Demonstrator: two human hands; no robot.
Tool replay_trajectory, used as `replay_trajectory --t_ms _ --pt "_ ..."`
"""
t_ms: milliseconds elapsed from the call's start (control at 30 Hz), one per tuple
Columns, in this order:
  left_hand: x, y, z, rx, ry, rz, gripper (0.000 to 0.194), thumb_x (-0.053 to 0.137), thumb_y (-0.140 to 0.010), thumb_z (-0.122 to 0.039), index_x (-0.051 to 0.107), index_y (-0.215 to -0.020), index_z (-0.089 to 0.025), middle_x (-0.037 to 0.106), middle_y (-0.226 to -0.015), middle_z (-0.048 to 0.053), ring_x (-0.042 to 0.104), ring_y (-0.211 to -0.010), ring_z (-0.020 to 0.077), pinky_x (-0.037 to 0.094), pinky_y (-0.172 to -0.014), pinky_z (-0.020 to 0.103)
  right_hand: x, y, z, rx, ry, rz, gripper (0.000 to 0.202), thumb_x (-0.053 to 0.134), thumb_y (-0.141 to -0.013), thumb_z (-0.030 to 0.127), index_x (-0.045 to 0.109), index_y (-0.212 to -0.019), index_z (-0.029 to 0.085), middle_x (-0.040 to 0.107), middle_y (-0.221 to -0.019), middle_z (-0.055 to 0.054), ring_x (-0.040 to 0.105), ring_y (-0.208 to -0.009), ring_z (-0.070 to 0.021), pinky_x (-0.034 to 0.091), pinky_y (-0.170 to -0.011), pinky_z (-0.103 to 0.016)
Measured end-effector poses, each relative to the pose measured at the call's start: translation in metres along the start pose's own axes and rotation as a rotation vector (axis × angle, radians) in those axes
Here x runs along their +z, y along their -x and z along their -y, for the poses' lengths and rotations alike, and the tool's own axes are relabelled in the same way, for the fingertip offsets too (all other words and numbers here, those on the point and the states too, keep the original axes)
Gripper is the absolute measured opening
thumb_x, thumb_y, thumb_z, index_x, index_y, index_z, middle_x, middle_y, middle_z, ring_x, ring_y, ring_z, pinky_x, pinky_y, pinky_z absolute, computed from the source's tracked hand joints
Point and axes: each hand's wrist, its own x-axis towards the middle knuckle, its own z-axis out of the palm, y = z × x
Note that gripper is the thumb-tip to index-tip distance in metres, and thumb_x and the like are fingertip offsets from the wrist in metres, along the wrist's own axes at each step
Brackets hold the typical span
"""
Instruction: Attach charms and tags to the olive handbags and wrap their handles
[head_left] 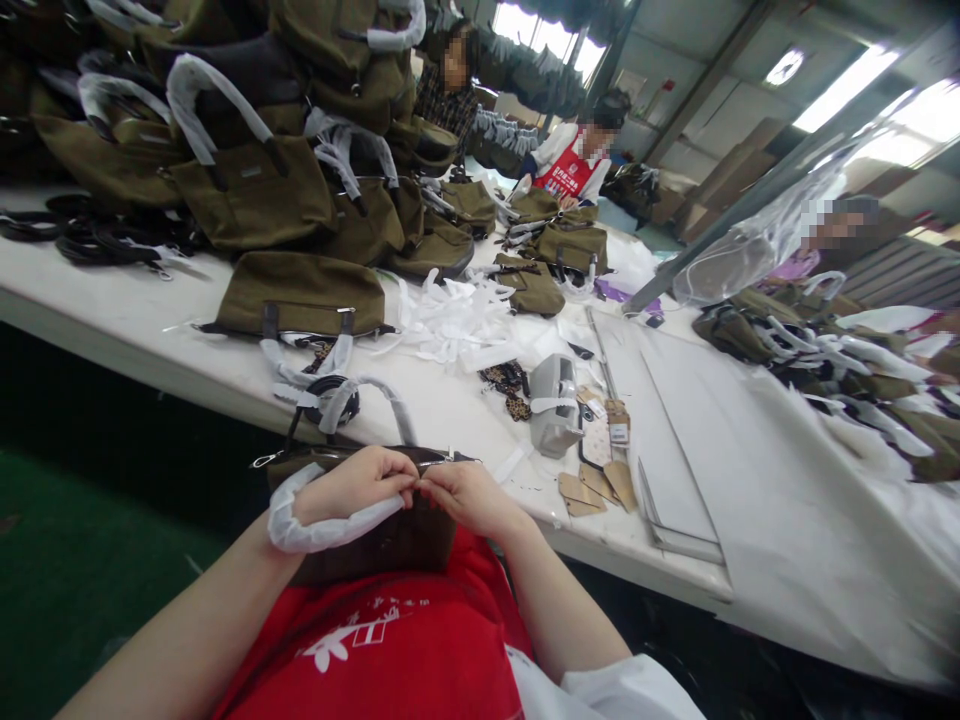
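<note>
An olive handbag (409, 540) stands at the table's front edge, against my red apron. Its zipper (435, 461) runs along the top. One white-wrapped handle (330, 535) loops around my left wrist; the other wrapped handle (375, 390) arches up on the far side. Over the near side of the bag, just below the zipper, my left hand (358, 487) is closed in a pinch. My right hand (469, 497) is pinched too, its fingertips meeting those of the left. Whatever lies between the fingertips is too small or hidden to make out.
Another olive handbag (300, 295) lies ahead, before a tall pile of bags (255, 190). White wrapping scraps (450, 320) are heaped mid-table. To the right are a grey tape dispenser (553, 405), brown tags (581, 493) and white sheets (675, 430). Co-workers are across the table, near a slanting post (697, 220).
</note>
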Motion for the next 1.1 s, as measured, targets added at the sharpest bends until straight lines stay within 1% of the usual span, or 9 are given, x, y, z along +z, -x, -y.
replay_trajectory --t_ms 200,467,567,667,767,833,933,1000,1100 --pt "0.006 -0.003 0.003 0.023 0.028 -0.054 0.025 0.053 -0.084 -0.032 0.071 -0.075 -0.017 0.071 -0.071 0.003 0.063 -0.066 0.0170 0.045 -0.064 0.023 0.007 -0.003 -0.006 0.032 0.010 -0.023 0.034 0.041 -0.101 0.037 0.061 -0.080 0.020 0.061 -0.071 0.001 0.054 -0.067 -0.0117 0.033 -0.064 -0.021" --pt "0.009 -0.020 0.022 0.020 0.150 -0.140 0.023 0.061 -0.079 -0.036 0.071 -0.071 -0.017 0.070 -0.067 0.003 0.063 -0.065 0.0185 0.048 -0.064 0.026 0.013 -0.015 -0.016 0.059 -0.014 -0.093 0.034 0.044 -0.099 0.037 0.059 -0.072 0.020 0.061 -0.065 0.002 0.054 -0.062 -0.0121 0.033 -0.061 -0.022" --pt "0.015 -0.027 0.031 -0.013 0.225 -0.328 0.033 0.054 -0.083 -0.044 0.069 -0.089 -0.016 0.072 -0.080 0.006 0.064 -0.068 0.0192 0.050 -0.063 0.028 0.018 -0.025 -0.023 0.163 -0.182 -0.225 0.035 0.041 -0.099 0.038 0.059 -0.074 0.020 0.062 -0.065 0.002 0.055 -0.058 -0.0114 0.038 -0.061 -0.022" --pt "0.023 -0.022 0.047 -0.050 0.269 -0.598 0.046 0.041 -0.088 -0.047 0.058 -0.114 -0.014 0.069 -0.101 0.011 0.067 -0.082 0.0217 0.054 -0.067 0.032 0.018 -0.026 -0.028 0.242 -0.407 -0.409 0.028 0.041 -0.097 0.039 0.060 -0.091 0.019 0.065 -0.073 0.002 0.056 -0.054 -0.0108 0.042 -0.059 -0.022" --pt "0.029 -0.004 0.064 -0.062 0.261 -0.746 0.046 0.044 -0.087 -0.047 0.054 -0.117 -0.013 0.065 -0.110 0.014 0.066 -0.096 0.0248 0.055 -0.081 0.039 0.015 -0.014 -0.023 0.251 -0.370 -0.569 0.028 0.046 -0.095 0.042 0.060 -0.091 0.018 0.066 -0.076 0.000 0.059 -0.060 -0.0125 0.044 -0.061 -0.023" --pt "0.032 0.009 0.071 -0.052 0.199 -0.803 0.043 0.051 -0.085 -0.046 0.056 -0.112 -0.015 0.063 -0.114 0.013 0.064 -0.100 0.0253 0.053 -0.089 0.041 0.017 -0.004 -0.016 0.268 -0.239 -0.538 0.032 0.047 -0.094 0.042 0.062 -0.078 0.018 0.065 -0.069 -0.001 0.059 -0.062 -0.0136 0.042 -0.062 -0.024" --pt "0.038 0.019 0.071 -0.058 0.073 -0.859 0.037 0.053 -0.084 -0.045 0.059 -0.105 -0.016 0.063 -0.109 0.012 0.064 -0.099 0.0248 0.050 -0.094 0.040 0.030 0.002 -0.006 0.330 -0.095 -0.337 0.028 0.054 -0.091 0.040 0.067 -0.077 0.019 0.066 -0.064 -0.002 0.060 -0.061 -0.0157 0.039 -0.059 -0.026" --pt "0.043 0.019 0.069 -0.082 0.051 -0.798 0.036 0.055 -0.084 -0.045 0.061 -0.103 -0.015 0.066 -0.103 0.012 0.066 -0.093 0.0245 0.052 -0.089 0.040 0.042 -0.001 -0.003 0.382 -0.059 -0.244 0.020 0.060 -0.088 0.038 0.068 -0.086 0.019 0.068 -0.066 -0.003 0.061 -0.063 -0.0169 0.039 -0.059 -0.026" --pt "0.050 0.012 0.066 -0.096 0.081 -0.666 0.039 0.059 -0.082 -0.045 0.062 -0.105 -0.014 0.069 -0.100 0.012 0.067 -0.088 0.0247 0.053 -0.086 0.040 0.057 -0.008 -0.005 0.433 -0.078 -0.238 0.015 0.057 -0.090 0.031 0.064 -0.090 0.018 0.069 -0.071 -0.004 0.061 -0.061 -0.0153 0.040 -0.061 -0.026"
